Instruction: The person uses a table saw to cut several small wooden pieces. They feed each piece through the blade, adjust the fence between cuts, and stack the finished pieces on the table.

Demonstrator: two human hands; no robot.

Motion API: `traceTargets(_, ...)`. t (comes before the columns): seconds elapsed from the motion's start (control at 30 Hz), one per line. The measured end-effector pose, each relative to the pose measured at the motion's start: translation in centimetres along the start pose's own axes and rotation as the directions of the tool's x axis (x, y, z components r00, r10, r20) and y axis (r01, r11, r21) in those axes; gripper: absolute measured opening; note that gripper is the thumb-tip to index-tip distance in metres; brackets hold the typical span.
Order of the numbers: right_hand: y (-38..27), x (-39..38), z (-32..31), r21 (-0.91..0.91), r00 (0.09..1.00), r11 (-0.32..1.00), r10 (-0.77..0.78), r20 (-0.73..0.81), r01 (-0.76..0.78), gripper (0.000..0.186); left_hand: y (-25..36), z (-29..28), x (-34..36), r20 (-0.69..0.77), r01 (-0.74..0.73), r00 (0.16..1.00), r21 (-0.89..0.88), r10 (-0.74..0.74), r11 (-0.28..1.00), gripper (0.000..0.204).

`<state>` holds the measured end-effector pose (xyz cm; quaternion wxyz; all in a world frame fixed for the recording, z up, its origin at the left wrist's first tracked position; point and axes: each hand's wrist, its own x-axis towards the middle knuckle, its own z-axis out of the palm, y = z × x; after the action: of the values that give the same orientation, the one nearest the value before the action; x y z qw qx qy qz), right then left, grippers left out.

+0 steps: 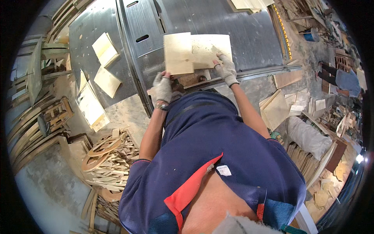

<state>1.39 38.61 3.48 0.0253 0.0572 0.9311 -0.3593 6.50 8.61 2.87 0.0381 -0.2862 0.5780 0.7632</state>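
Observation:
Two thin pale wooden boards overlap on the dark metal machine table (249, 35) in front of me. My left hand (163, 86), in a grey glove with bare fingertips, grips the near left corner of the left board (178, 52). That board lies partly over the right board (208, 45), which has a rougher patch on its face. My right hand (226, 70), gloved the same way, rests on the right board's near right corner, thumb and fingers apart on its upper face. The undersides of both boards are hidden.
Loose boards (105, 50) lie on the table's left part, past a metal rail (130, 58). A yellow toothed strip (283, 31) edges the right side. Wood offcuts (113, 163) are heaped at left. Stacked boards (274, 109) and a white sack (307, 136) stand right. Another person (346, 82) is far right.

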Motion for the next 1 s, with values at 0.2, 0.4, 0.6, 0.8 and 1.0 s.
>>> traceTargets(0.2,-1.7,1.6,2.0,-0.397,0.892,0.862,-0.126,0.434,0.316,0.101,-1.7,4.1,1.1,0.203,-0.286,0.952,0.858,0.231,0.426,0.066)
traceTargets(0.4,-1.9,1.9,3.9,-0.479,0.854,0.779,-0.134,0.502,0.404,0.103,-2.7,3.9,2.9,0.522,-0.562,0.812,0.819,0.261,0.111,0.065)
traceTargets(0.6,-1.9,2.7,4.8,-0.418,0.869,0.835,-0.134,0.475,0.358,0.090,-3.1,4.5,4.3,0.445,-0.493,0.866,0.835,0.228,0.245,0.056)
traceTargets(0.8,-1.7,1.9,5.7,-0.432,0.903,0.834,-0.167,0.396,0.344,0.078,-3.0,5.0,4.3,0.454,-0.525,0.839,0.819,0.299,0.230,0.048)
traceTargets(1.0,0.5,1.5,2.8,-0.194,0.876,0.927,-0.211,0.434,0.319,0.071,-2.8,7.1,2.6,0.516,-0.595,0.765,0.795,0.386,0.118,0.041)
